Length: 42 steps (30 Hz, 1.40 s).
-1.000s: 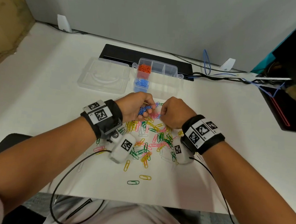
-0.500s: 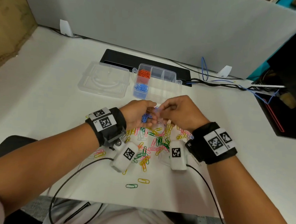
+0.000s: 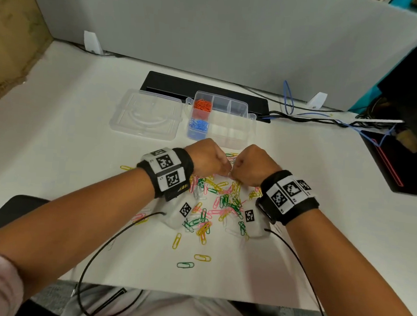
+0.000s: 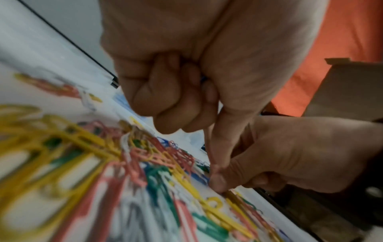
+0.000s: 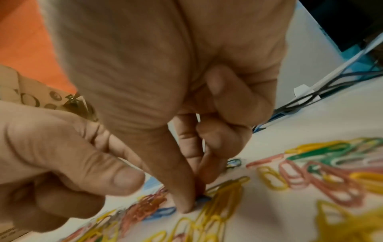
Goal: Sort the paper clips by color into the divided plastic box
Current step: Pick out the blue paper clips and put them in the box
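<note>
A heap of mixed paper clips point(image 3: 221, 200) in yellow, pink, green, white and blue lies on the white table. Behind it stands the clear divided box point(image 3: 231, 132), with orange clips point(image 3: 202, 105) in its far left cell and blue clips point(image 3: 198, 126) in its near left cell. My left hand point(image 3: 209, 160) is curled into a fist at the heap's far edge, and a bit of blue clip point(image 4: 204, 79) shows between its fingers. Beside it, knuckles nearly touching, my right hand point(image 3: 253, 168) pinches thumb and finger down on a blue clip point(image 5: 204, 197) in the heap.
The box's clear lid point(image 3: 146, 114) lies open to its left. A black strip point(image 3: 207, 91) and cables point(image 3: 316, 118) run along the grey partition behind. Loose yellow point(image 3: 202, 257) and green point(image 3: 185, 264) clips lie near the front edge. A black device point(image 3: 399, 166) sits at the right.
Both hands have come down from above the heap's far edge onto the clips. The right hand now pinches into the heap, and the left has closed into a tighter fist.
</note>
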{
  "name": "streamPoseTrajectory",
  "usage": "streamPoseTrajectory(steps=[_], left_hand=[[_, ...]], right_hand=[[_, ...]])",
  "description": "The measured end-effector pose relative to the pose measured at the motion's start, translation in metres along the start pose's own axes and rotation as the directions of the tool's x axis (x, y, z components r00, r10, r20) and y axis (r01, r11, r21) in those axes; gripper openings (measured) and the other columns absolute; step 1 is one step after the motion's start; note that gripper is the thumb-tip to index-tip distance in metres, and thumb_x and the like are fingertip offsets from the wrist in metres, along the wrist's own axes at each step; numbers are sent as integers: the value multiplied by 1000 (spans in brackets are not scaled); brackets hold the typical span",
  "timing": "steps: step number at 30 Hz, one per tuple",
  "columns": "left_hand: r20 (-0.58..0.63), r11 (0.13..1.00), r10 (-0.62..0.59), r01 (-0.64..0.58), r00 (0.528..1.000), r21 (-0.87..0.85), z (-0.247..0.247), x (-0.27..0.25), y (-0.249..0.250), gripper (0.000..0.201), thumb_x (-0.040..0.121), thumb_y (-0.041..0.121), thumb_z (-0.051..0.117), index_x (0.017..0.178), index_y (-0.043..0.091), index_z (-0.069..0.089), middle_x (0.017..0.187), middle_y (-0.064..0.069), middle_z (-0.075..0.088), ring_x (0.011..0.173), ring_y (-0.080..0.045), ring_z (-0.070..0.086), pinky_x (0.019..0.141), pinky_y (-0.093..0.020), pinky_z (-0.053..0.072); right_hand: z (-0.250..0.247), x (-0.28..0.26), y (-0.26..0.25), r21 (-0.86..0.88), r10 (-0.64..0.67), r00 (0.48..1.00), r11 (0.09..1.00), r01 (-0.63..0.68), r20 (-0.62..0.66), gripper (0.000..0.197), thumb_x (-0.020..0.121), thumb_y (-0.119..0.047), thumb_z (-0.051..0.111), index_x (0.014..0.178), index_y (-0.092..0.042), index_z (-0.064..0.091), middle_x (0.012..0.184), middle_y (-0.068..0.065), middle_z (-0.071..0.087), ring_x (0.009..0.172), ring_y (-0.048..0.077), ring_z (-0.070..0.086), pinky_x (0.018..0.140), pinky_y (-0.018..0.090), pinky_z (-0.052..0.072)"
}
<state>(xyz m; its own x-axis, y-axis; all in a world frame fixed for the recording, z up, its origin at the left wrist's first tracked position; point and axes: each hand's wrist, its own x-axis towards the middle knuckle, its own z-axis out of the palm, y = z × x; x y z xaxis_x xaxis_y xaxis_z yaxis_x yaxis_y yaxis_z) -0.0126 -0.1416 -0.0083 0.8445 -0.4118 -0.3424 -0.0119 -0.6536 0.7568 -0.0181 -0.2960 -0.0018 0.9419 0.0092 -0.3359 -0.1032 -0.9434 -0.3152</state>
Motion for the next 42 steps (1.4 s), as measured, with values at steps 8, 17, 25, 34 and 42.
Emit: streamPoseTrajectory(steps=[8,17,25,34,42], left_hand=[[-84,891,37,6,996,454,5,6,6,20,82,30,72,100,21,74,96,-1,72,88,-22,66,82,-37,57],[-3,897,11,-9,1000,441,-1,-1,-8,12,88,27,64,91,21,74,93,1,72,88,-20,65,84,-36,56],[-45,886,81,-52,996,460,0,-3,-2,14,78,24,76,91,26,77,95,6,73,87,-18,66,81,-31,55],[-8,853,42,-32,999,520,2,-3,-2,18,89,23,55,97,15,70,98,-3,69,89,-24,64,83,-39,56],[116,585,-164,192,980,-788,-20,-12,-2,18,83,9,37,66,16,37,57,-2,42,38,-9,25,33,-16,17]], right_hand=[[-2,-3,-3,91,-85,992,991,94,-91,11,82,-18,69,74,-11,67,82,6,68,82,22,65,74,32,55],[-11,19,-25,-6,-252,964,968,252,-81,29,86,-2,66,112,-11,74,108,4,67,100,18,62,83,22,45],[-4,25,-29,-82,-202,977,977,196,-74,13,84,-5,66,89,-9,77,97,8,72,90,23,67,78,30,54],[-11,12,12,280,-143,988,948,152,-52,11,91,-14,68,82,-13,73,79,0,68,73,11,60,67,21,46],[-21,-17,28,693,-108,994,717,80,-2,12,90,-7,69,77,-8,69,58,5,54,50,14,42,41,16,35]])
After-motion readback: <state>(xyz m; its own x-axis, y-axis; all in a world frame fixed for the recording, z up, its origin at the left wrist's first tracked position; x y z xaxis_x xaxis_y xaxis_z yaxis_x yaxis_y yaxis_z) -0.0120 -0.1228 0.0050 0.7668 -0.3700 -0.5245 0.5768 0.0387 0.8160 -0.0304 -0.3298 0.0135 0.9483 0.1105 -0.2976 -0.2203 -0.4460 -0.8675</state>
